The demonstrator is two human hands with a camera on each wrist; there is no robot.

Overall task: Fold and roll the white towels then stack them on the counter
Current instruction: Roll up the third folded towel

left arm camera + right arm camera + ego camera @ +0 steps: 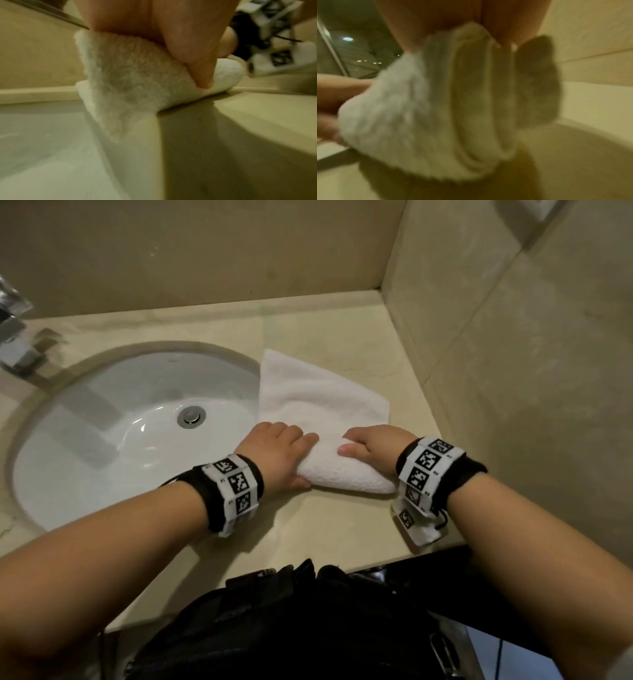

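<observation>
Both hands, left hand (274,453) and right hand (371,446), grip the towel (329,405) roll's ends beside the sink (102,412); its unrolled flat part stretches away from them.

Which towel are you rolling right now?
Find the round white sink set in the beige counter. Just right of its rim lies the white towel, its near end rolled up under both hands; it is the only cloth there.
</observation>
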